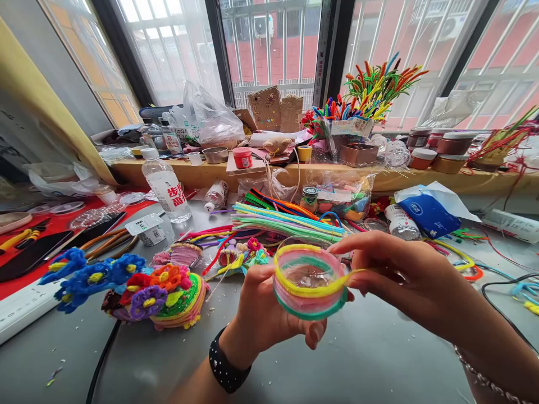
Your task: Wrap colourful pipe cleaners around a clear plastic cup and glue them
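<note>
My left hand is wrapped round a clear plastic cup, holding it up tilted above the grey table. Pink pipe cleaner covers the cup's side, with a green band at one edge. A yellow pipe cleaner circles the other edge. Its loose end sits pinched between the thumb and forefinger of my right hand, just right of the cup. Behind the cup lies a bundle of pastel pipe cleaners. Fuzzy pipe cleaner flowers on a green and yellow base stand to the left.
A water bottle stands at the back left. A blue tissue pack and a lying bottle are at the right. Paint jars and a box of colourful stems line the ledge. A black cable crosses the left front.
</note>
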Demonstrator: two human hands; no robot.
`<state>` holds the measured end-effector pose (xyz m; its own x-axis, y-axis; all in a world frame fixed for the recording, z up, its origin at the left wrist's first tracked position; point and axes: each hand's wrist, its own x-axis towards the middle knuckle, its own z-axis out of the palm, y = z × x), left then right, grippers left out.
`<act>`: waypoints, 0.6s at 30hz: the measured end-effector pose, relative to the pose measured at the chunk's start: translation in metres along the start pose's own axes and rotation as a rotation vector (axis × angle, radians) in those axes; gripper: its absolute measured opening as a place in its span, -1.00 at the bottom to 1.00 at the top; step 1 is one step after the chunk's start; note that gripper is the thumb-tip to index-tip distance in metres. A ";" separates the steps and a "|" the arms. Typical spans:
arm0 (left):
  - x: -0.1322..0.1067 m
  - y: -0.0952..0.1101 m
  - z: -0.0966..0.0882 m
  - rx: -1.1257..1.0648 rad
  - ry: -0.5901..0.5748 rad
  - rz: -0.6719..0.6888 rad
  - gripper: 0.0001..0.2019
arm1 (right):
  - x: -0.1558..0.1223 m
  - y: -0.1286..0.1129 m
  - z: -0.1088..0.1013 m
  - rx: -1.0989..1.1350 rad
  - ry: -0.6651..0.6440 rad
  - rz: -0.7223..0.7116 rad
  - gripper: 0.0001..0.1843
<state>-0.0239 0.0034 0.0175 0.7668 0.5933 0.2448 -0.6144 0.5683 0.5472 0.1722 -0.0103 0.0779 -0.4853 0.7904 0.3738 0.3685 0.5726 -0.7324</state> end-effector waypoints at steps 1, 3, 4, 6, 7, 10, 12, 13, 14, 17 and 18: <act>0.000 0.000 0.000 0.010 0.004 -0.001 -0.37 | 0.000 0.000 0.000 0.009 -0.003 0.004 -0.78; 0.000 0.000 0.000 0.026 0.019 0.003 -0.38 | 0.001 -0.001 -0.001 0.027 -0.008 0.012 -0.78; -0.001 -0.001 0.001 0.029 0.025 0.008 -0.38 | 0.001 -0.001 -0.001 0.031 -0.014 0.021 -0.78; -0.001 -0.001 0.002 0.029 0.021 0.008 -0.40 | 0.000 -0.001 -0.003 0.025 -0.027 0.041 -0.79; -0.001 -0.001 0.002 0.027 0.013 0.008 -0.40 | 0.000 -0.001 -0.004 0.020 -0.037 0.048 -0.79; -0.001 -0.002 0.003 0.010 0.012 0.017 -0.41 | -0.001 0.000 -0.005 0.020 -0.055 0.056 -0.80; -0.001 -0.003 0.003 0.003 0.024 0.016 -0.40 | -0.001 0.001 -0.005 0.033 -0.053 0.060 -0.82; -0.001 -0.003 0.003 0.001 0.024 0.014 -0.40 | -0.001 0.001 -0.005 0.040 -0.049 0.068 -0.83; 0.000 -0.003 0.002 0.002 0.019 0.009 -0.40 | 0.000 0.001 -0.005 0.049 -0.047 0.076 -0.84; 0.000 -0.003 0.001 0.016 0.001 -0.008 -0.38 | 0.002 0.001 -0.004 0.066 -0.049 0.100 -0.82; 0.001 -0.003 0.001 0.024 -0.001 -0.013 -0.37 | 0.003 0.001 -0.003 0.068 -0.051 0.110 -0.82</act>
<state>-0.0216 0.0019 0.0167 0.7751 0.5851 0.2384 -0.5996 0.5623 0.5695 0.1738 -0.0064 0.0800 -0.4851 0.8344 0.2614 0.3681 0.4661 -0.8045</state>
